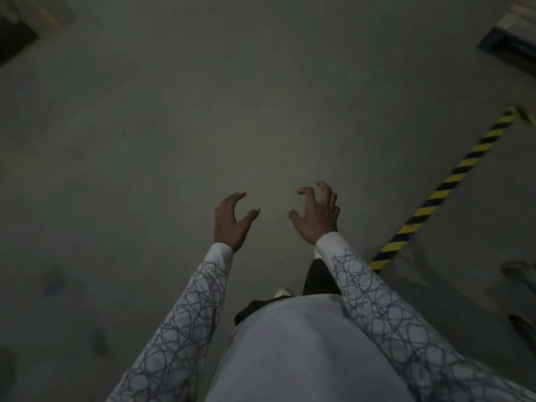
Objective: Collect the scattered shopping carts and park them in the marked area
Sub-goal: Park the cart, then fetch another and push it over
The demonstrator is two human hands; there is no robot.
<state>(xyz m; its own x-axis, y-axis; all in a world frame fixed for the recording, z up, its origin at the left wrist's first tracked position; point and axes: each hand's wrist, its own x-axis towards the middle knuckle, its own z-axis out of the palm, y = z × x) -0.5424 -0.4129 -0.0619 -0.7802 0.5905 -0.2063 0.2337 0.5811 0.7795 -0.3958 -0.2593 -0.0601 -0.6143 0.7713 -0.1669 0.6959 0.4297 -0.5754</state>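
Both hands are up in front of the body with nothing in them: the left hand (232,221) and the right hand (317,217) each form a loose claw, fingers half curled and thumb well apart from them. The two are near each other but not touching, as though shaped for a bar. No shopping cart shows anywhere in the head view, so where the carts stand cannot be told from here. What does show is bare grey floor (203,111) and, to the right, a line of yellow-and-black striped tape (443,190) running diagonally away from beside the right sleeve (385,309). It turns a corner at its far end and is probably an edge of the marked area. The step in hand looks like walking to fetch a cart, with one dark trouser leg (319,278) forward. To do it well, the head should lift so the view finds a cart rather than floor, and the striped line should be noted as the way back. On reaching a cart, both hands want to close evenly on the handle, spaced wider than now, for straight steering. The picture is dim and smeared, so the blurred blue-edged block (510,39) at the top right deserves a wide berth
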